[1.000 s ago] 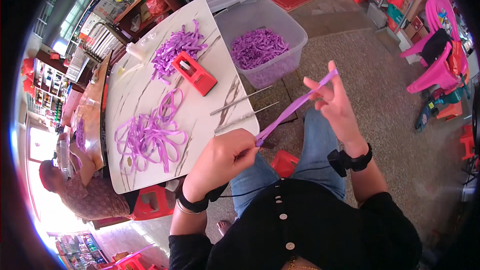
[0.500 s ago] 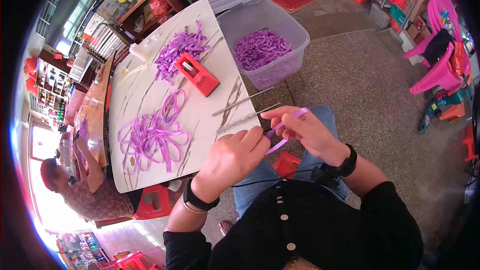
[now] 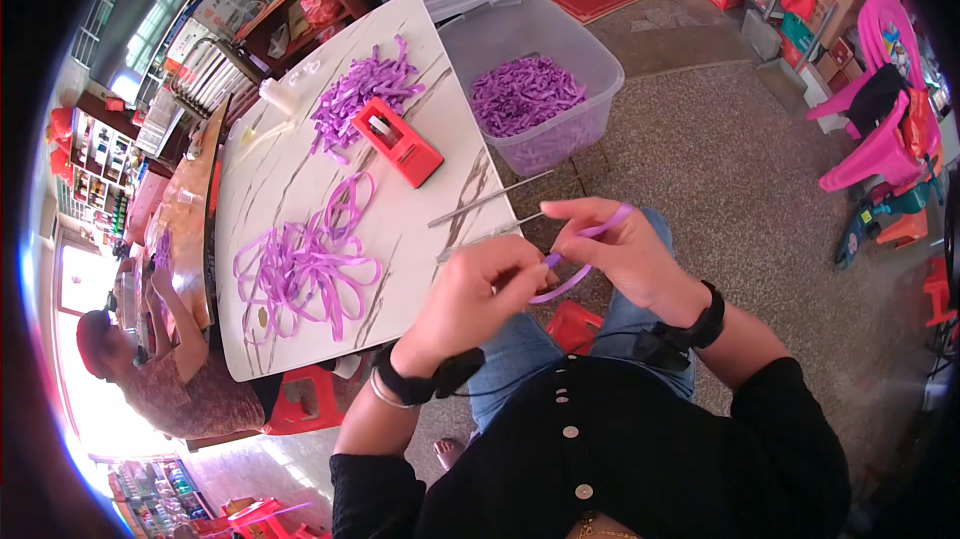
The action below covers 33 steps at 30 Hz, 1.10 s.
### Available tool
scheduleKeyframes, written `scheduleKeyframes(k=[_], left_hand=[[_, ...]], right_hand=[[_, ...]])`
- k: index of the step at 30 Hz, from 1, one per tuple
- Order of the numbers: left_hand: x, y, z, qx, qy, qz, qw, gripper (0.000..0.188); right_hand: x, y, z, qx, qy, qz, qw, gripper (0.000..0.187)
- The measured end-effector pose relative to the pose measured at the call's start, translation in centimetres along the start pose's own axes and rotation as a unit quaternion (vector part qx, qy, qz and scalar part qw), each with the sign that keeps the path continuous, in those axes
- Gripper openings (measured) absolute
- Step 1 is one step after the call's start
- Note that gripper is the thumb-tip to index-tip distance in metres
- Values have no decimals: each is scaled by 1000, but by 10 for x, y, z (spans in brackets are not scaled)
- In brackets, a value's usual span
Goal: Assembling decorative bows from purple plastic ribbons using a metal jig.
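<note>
Over my lap, beside the table's near right corner, my left hand (image 3: 488,284) is closed with its fingertips pinched on a purple ribbon (image 3: 574,287). The ribbon bows out in a loop towards my right hand (image 3: 632,257), whose curled fingers and thumb hold its other part. Two thin metal rods (image 3: 488,200) stick out past the table edge just beyond my hands. On the marbled white table (image 3: 405,239) lie a tangle of long purple ribbon loops (image 3: 305,274), a heap of short purple ribbon pieces (image 3: 362,94) and a red tape dispenser (image 3: 400,144).
A translucent plastic tub (image 3: 598,111) of purple pieces stands against the table's right side. A red stool (image 3: 573,327) is between my knees. Pink chairs (image 3: 880,109) stand far right. Another person (image 3: 165,364) in a red cap sits at the left.
My hands have drawn slightly apart, and the ribbon loop between them shows wider. The left fingers have turned upward a little; the right hand has shifted slightly up and right.
</note>
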<state>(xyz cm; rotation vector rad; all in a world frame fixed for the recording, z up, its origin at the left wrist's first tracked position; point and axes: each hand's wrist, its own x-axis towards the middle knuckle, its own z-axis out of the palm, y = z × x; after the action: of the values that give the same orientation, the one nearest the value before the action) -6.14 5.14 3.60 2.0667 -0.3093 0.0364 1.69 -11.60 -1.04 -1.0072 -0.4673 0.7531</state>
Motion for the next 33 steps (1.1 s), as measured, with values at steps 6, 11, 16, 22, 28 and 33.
scheduleKeyframes(k=[6,11,16,22,28,33], left_hand=[[5,-20,18,-619,-65,-176,763,22],[10,-26,16,-586,-90,-163,788,23],[14,-28,2,-479,-93,-192,851,22],[24,-27,-3,-421,-165,-197,870,23],[32,-25,-6,-406,-199,-205,868,23],[34,-39,-9,-405,-238,-186,863,22]], right_hand=[[6,15,-1,-131,23,-274,953,42],[-1,17,2,-84,87,-218,968,51],[-19,4,-36,-79,-103,93,987,41],[-25,-37,-44,-134,-141,78,978,23],[1,-34,-23,-211,-144,37,966,19],[2,-29,-23,-92,-144,138,976,16]])
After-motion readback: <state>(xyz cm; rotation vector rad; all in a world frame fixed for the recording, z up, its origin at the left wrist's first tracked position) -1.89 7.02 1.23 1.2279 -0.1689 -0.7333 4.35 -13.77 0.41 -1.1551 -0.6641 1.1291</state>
